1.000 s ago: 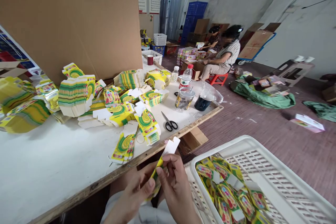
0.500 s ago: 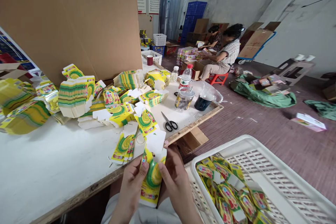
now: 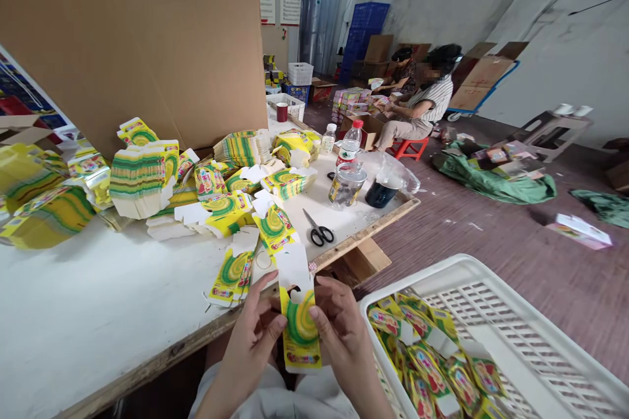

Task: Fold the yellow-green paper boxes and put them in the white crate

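Observation:
A yellow and green printed carton [image 3: 301, 324] with its white top flap raised is held upright over my lap. My left hand [image 3: 253, 330] pinches its left edge, thumb on the front face. On the opposite edge, my right hand [image 3: 341, 327] grips it with the thumb on the front and fingers behind. Just beyond lie flat cartons of the same print [image 3: 233, 272] at the table's front edge, with a loose rubber band [image 3: 264, 259] beside them. Black-handled scissors [image 3: 319, 230] rest to the right of these.
A white plastic basket [image 3: 466, 265] with several cartons stands at my right. Stacked flat cartons [image 3: 140, 180] line the table [image 3: 113, 294] before a large cardboard sheet [image 3: 147, 39]. A jar [image 3: 346, 184], bottle [image 3: 350, 144] and dark mug [image 3: 381, 193] stand at the right corner. Two people sit beyond.
The carton has turned more upright and shifted slightly right in my hands. My left fingers have loosened and spread a little, and the right hand has moved slightly outward.

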Available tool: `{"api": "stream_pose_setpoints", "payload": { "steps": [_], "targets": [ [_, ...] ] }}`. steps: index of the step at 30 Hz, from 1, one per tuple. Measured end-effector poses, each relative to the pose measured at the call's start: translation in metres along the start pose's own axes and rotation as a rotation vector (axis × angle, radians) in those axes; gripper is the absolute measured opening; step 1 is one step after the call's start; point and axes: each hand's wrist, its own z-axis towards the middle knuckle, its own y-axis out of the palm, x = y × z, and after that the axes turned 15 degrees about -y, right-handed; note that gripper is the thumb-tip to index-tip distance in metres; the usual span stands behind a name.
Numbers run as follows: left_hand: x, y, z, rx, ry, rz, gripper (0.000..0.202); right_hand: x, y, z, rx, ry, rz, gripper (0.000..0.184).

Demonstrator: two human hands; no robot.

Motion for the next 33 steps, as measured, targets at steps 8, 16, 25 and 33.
{"api": "stream_pose_setpoints", "payload": {
  "steps": [8,16,25,33],
  "targets": [
    [0.007,-0.012,-0.007,-0.251,-0.091,-0.057,0.036,-0.016,-0.010,0.013,-0.227,0.091,0.026,0.024],
    [0.007,-0.005,-0.009,-0.279,-0.102,-0.101,0.057,-0.006,-0.007,0.009,-0.066,-0.019,-0.005,0.017],
    [0.005,-0.008,-0.004,-0.091,-0.057,0.033,0.038,-0.008,-0.017,0.011,-0.151,-0.124,-0.089,0.035],
    [0.003,-0.003,-0.005,-0.057,-0.030,0.197,0.040,0.010,-0.002,0.001,-0.290,0.137,-0.233,0.034]
  ]
}}
